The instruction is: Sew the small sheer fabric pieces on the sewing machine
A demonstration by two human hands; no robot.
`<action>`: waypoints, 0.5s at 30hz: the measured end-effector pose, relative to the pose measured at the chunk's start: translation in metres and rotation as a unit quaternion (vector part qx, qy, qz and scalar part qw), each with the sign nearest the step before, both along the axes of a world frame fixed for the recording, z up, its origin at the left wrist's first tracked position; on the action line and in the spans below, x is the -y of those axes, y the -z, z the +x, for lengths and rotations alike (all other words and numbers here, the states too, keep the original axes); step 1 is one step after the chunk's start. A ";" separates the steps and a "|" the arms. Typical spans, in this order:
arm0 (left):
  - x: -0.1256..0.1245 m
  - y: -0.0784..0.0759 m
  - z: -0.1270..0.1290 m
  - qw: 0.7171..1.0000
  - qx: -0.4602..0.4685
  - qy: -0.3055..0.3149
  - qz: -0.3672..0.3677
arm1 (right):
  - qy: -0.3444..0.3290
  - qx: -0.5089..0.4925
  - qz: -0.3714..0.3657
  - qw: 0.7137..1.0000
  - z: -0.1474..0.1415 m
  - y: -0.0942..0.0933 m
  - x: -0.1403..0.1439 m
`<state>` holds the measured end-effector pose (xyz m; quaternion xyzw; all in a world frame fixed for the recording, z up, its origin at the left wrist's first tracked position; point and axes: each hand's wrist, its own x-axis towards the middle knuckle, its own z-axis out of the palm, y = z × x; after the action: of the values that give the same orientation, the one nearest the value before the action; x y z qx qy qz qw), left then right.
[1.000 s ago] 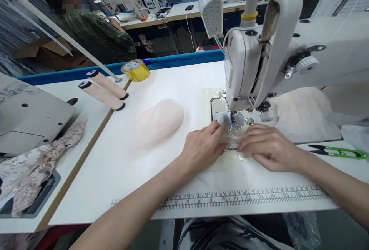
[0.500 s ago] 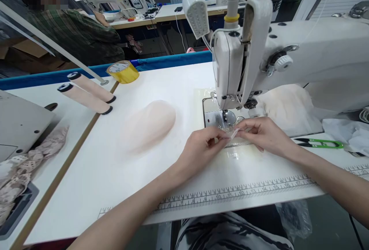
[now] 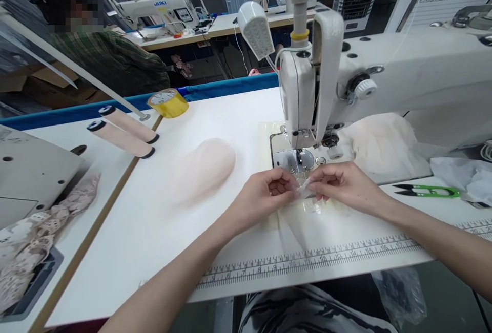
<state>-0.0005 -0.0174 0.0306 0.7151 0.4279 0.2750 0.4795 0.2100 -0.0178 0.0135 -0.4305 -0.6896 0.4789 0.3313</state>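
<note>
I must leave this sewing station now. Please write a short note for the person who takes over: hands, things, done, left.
Left hand and right hand both pinch a small sheer fabric piece, lifted just in front of the sewing machine needle plate.
Pale stack of fabric lies to the left; green snips to the right.
Done: piece picked up.
Left: it is not yet under the presser foot; nothing looks stitched.

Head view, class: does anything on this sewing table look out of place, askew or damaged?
Two thread cones lie tipped on their sides at the table's left instead of standing. Lace fabric hangs crumpled off the neighbouring machine bed. Nothing looks damaged.
</note>
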 end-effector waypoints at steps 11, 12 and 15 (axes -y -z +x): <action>0.010 0.019 0.001 0.786 -0.185 -0.011 0.590 | 0.018 0.065 0.333 0.940 -0.002 0.013 0.009; 0.009 0.019 0.000 0.781 -0.183 -0.012 0.597 | 0.014 0.068 0.351 0.934 -0.001 0.013 0.009; 0.009 0.018 0.001 0.776 -0.172 -0.017 0.607 | -0.004 0.077 0.377 0.923 -0.001 0.013 0.010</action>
<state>0.0004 -0.0266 0.0130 0.8859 0.2592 0.3584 -0.1398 0.2091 -0.0277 0.0003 -0.3069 -0.8442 0.1502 0.4129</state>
